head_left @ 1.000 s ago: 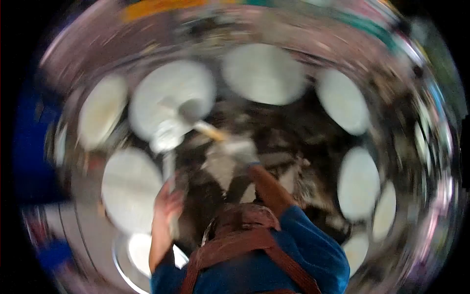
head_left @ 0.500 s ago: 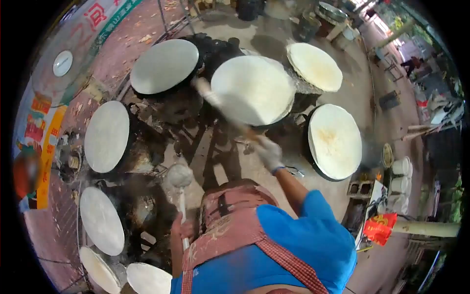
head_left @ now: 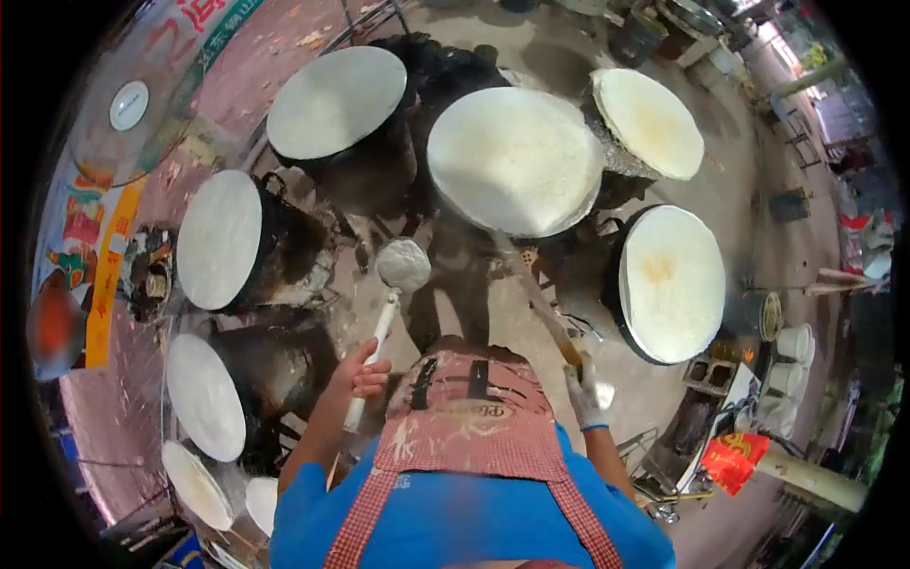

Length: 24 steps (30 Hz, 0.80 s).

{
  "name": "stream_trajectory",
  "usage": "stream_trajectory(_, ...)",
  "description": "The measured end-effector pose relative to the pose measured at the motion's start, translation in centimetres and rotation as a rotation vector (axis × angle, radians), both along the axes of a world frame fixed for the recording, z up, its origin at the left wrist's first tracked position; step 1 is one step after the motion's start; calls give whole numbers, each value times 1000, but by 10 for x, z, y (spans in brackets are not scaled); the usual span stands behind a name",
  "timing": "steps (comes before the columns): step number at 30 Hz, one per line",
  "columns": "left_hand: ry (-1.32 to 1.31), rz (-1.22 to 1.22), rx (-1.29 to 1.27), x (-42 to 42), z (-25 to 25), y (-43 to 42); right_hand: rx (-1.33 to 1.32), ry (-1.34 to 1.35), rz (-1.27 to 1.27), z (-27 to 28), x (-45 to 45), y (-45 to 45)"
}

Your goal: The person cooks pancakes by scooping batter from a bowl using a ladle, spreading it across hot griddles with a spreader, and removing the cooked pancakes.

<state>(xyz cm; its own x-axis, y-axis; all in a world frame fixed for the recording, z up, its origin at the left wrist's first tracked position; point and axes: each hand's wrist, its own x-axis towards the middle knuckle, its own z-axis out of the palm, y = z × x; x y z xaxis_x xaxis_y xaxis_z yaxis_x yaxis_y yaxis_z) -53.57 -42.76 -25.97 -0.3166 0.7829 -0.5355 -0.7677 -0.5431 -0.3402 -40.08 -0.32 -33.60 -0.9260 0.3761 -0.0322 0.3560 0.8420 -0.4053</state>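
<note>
My bare left hand (head_left: 358, 377) is closed round the white handle of a ladle (head_left: 402, 266), whose round bowl is coated with pale batter. My right hand (head_left: 585, 392), in a pale glove, grips a long wooden tool (head_left: 548, 318); its far end is blurred near the lower edge of the middle griddle (head_left: 515, 161). That griddle carries a white round sheet. On the right griddle (head_left: 671, 284) lies a white sheet with a light brown patch. Another white round griddle (head_left: 220, 240) stands to the left of the ladle.
More round griddles stand around me, one at the upper left (head_left: 336, 102), one at the upper right (head_left: 648, 123) and one at the lower left (head_left: 206, 397). A red packet (head_left: 735, 461) and stacked white tubs (head_left: 786, 377) are at the right. A banner (head_left: 102, 275) hangs at the left.
The view has steadied and turned. My right hand has moved down and right, drawing the wooden tool back from over the middle griddle. The ladle has risen slightly with my left hand.
</note>
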Motion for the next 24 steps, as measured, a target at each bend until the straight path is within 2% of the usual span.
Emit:
stream_trajectory(1,-34,10,-30,3,4,0,-134,-43,17,5,-14,-2)
stream_trajectory(4,-27,-11,-77,19,-3,-8,80,-148,402,9,-75,13)
stream_trajectory(6,-63,-16,-101,32,-5,-20,273,122,547,-12,-124,12)
stream_trajectory(8,-124,8,-101,46,-8,-29,325,145,618,-7,-183,-1)
stream_trajectory(10,-75,-17,112,59,-17,-39,343,211,701,-2,-234,0)
stream_trajectory(12,-24,-55,313,67,-20,-54,371,190,847,3,-273,8)
stream_trajectory(14,-172,-52,162,72,-13,-63,433,68,963,15,-299,11)
stream_trajectory(16,-81,-122,188,76,-18,-75,492,-85,1085,18,-318,15)
stream_trajectory(18,-51,-145,218,80,-20,-84,489,-98,1132,31,-325,7)
stream_trajectory(19,-4,-188,46,80,-18,-89,493,-90,1166,42,-329,5)
stream_trajectory(20,-14,-153,59,82,-16,-90,501,-77,1195,50,-334,4)
stream_trajectory(24,40,-52,63,84,-23,-85,436,153,1183,71,-352,6)
